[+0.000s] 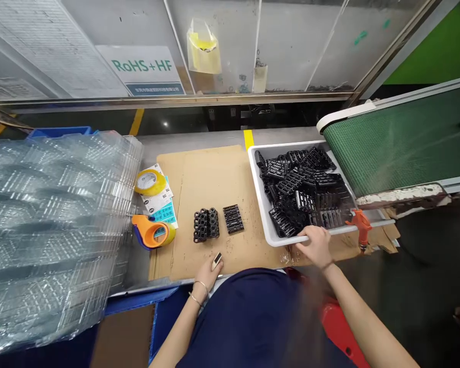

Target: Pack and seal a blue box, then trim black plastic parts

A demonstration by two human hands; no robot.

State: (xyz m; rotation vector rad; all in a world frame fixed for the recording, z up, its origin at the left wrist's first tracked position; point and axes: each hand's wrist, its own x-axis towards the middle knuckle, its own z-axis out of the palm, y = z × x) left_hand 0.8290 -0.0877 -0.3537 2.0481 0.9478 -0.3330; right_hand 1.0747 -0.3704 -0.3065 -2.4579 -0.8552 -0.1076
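My left hand [207, 272] is closed around a small cream-and-black object [216, 261] near the front edge of the cardboard sheet [203, 179]; its exact kind is unclear. Just beyond it stand black ribbed plastic parts with round open ends [206, 225]. Beside them lies a flat slotted black part [233, 219]. With my right hand [316, 246], I grip the near rim of a white plastic bin [266, 220]. Inside the bin is a heap of similar black parts [302, 179]. An orange-red trigger-shaped tool [362, 228] hangs over the bin's near right corner.
Stacked clear plastic trays [53, 220] fill the left side. Next to them are a yellow tape roll [150, 182], an orange tape dispenser [151, 232] and printed labels [163, 204]. A green conveyor belt [406, 138] borders the bin on the right. A partition [230, 51] stands behind.
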